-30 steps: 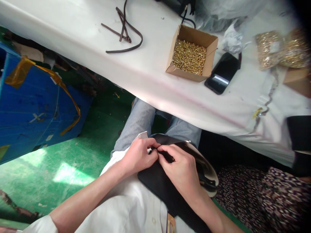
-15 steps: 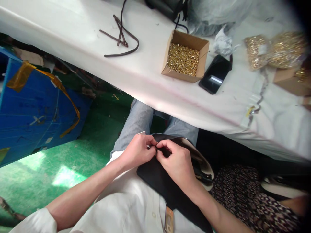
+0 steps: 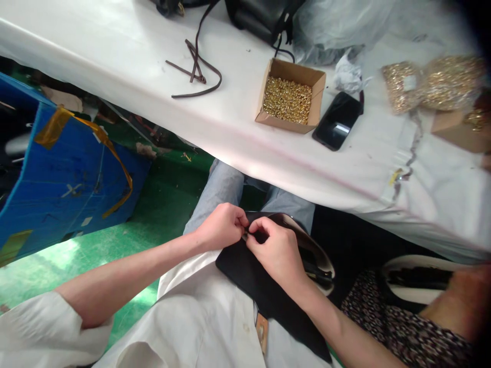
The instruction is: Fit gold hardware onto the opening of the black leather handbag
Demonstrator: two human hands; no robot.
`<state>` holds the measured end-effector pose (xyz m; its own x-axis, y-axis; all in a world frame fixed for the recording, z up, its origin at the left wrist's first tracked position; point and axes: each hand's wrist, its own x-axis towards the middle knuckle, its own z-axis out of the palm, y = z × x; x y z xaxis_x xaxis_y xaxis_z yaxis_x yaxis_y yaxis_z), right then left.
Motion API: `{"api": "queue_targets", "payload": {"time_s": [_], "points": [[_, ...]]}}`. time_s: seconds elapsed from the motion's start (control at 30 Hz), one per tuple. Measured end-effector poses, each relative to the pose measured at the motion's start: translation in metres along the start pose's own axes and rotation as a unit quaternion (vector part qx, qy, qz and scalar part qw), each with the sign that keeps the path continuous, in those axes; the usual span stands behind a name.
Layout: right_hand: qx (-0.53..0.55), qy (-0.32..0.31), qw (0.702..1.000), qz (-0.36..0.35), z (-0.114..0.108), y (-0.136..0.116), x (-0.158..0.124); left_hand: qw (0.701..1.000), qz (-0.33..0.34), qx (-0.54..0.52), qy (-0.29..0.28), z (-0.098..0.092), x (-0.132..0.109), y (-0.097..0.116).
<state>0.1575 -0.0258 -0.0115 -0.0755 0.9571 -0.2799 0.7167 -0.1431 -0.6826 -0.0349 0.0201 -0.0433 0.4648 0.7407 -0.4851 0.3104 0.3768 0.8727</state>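
Pinching, lower centre of frame | left hand point(image 3: 224, 228) + right hand point(image 3: 275, 255): grip closed on small piece point(image 3: 245, 235) (mostly hidden) | keep black bag point(image 3: 241, 269) steady

You can't make out the tiny piece between the fingertips of your left hand point(image 3: 224, 226) and right hand point(image 3: 276, 251), and your right hand and forearm hide part of the black bag point(image 3: 251, 278) on your lap. The view's left edge cuts off the blue box point(image 3: 79, 176); its top edge crops the handbag point(image 3: 261, 19) and clear plastic point(image 3: 339, 23). At your right, your neighbour's arm point(image 3: 454, 296) blurs into darkness.
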Motion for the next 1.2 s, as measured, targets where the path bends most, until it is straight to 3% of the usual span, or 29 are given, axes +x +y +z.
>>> {"api": "queue_targets", "payload": {"time_s": [0.3,0.53,0.63,0.83,0.93,1.2], "points": [[0.017,0.011,1.000,-0.018,-0.003,0.002,0.006,0.998,-0.057,-0.024,0.015,0.002,0.008,0.005],[0.093,-0.049,0.994,-0.002,-0.037,-0.004,0.032,0.997,-0.071,-0.024,0.021,-0.012,0.013,0.047],[0.109,-0.055,0.993,-0.001,-0.040,-0.008,0.042,0.997,-0.066,-0.021,0.013,-0.020,0.019,0.056],[0.100,-0.055,0.993,-0.012,-0.015,0.003,0.050,0.995,-0.096,0.005,0.008,-0.024,0.032,0.029],[0.088,-0.061,0.994,-0.030,-0.011,0.010,0.053,0.997,-0.071,0.028,-0.001,-0.023,0.037,0.019],[0.100,-0.089,0.991,-0.018,-0.014,0.014,0.057,0.987,-0.008,0.159,0.007,-0.026,0.043,0.023]]}}
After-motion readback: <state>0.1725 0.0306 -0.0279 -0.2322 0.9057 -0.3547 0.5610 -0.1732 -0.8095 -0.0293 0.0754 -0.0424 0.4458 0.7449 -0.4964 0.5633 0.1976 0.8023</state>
